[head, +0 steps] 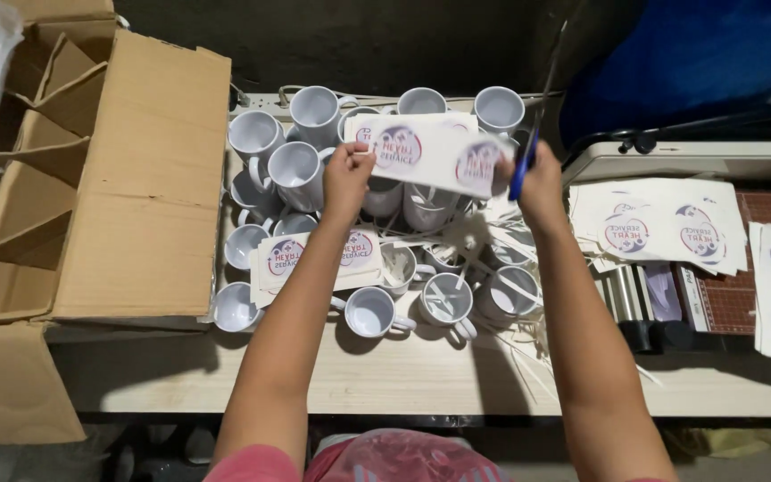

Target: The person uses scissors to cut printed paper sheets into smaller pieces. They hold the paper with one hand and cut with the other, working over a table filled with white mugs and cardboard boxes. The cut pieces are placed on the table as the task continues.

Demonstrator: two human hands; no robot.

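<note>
My left hand point(346, 176) pinches the left end of a white printed paper sheet point(424, 150) with round purple and red designs, held above a cluster of white mugs point(301, 170). At the sheet's right end, my right hand point(539, 183) grips blue-handled scissors point(528, 134), their blades pointing up and away. The sheet's right edge is blurred. More printed strips point(314, 254) lie across the mugs below.
A large open cardboard box point(140, 178) stands at the left. Stacks of printed sheets point(662, 223) lie at the right on a cutting mat beside a black machine. Thin paper offcuts point(528, 344) litter the light wooden table point(403, 379) near the mugs.
</note>
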